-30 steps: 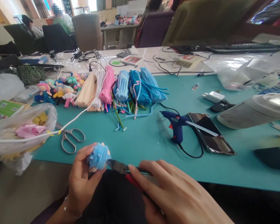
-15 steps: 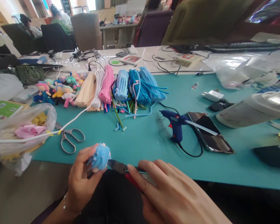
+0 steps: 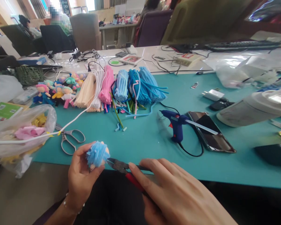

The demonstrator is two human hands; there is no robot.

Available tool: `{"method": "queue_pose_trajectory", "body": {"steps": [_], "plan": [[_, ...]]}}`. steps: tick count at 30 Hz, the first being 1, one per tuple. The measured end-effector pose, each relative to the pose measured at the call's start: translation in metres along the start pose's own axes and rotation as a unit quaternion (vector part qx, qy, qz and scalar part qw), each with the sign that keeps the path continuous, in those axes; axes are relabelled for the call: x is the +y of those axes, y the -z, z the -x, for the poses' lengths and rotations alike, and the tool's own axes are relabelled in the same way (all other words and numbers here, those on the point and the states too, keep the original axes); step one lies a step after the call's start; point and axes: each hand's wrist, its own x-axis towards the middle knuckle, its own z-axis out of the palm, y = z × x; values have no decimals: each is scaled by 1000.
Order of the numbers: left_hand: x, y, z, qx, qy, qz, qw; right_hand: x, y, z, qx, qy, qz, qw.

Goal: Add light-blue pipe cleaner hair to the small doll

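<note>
Pliers (image 3: 120, 166) point at the fuzzy blue ball (image 3: 97, 154)

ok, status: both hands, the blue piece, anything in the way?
Left hand gripping blue-topped piece. Right hand holding red-handled pliers, tips by the piece's side, contact unclear. Nothing seen between; scissors lie past the left hand.

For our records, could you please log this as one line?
left hand: holds blue piece; right hand: holds red-handled pliers, tips near piece; glue gun: on teal mat
</note>
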Motion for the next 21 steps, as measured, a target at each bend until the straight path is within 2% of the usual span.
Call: {"method": "queue_pose_trajectory", "body": {"steps": [4, 10, 16, 21], "plan": [[-3, 3, -1, 4, -26, -2, 1000, -4, 0, 2, -1, 1, 7, 1000], [-11, 13, -6, -33, -84, -24, 996, -3, -1, 1, 5, 10, 9, 1000], [-10, 10, -5, -42, -146, -41, 987, -3, -1, 0, 3, 9, 21, 1000], [-10, 8, -4, -21, -139, -39, 989, -4, 0, 1, 4, 18, 28, 999]]}}
